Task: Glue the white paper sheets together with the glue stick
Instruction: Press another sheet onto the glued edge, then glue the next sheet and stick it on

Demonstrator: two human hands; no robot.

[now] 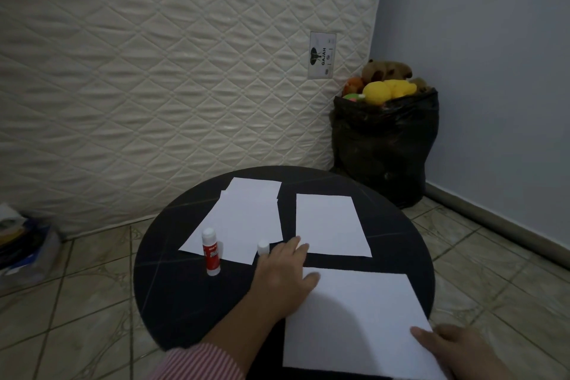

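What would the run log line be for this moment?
stage: setup | left hand: flat by white cap | right hand: on near sheet | glue stick: upright, untouched

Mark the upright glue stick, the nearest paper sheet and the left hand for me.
glue stick (211, 253), head view, on its red label.
nearest paper sheet (354, 318), head view, on its bare middle.
left hand (285, 268), head view, on the back of the hand.
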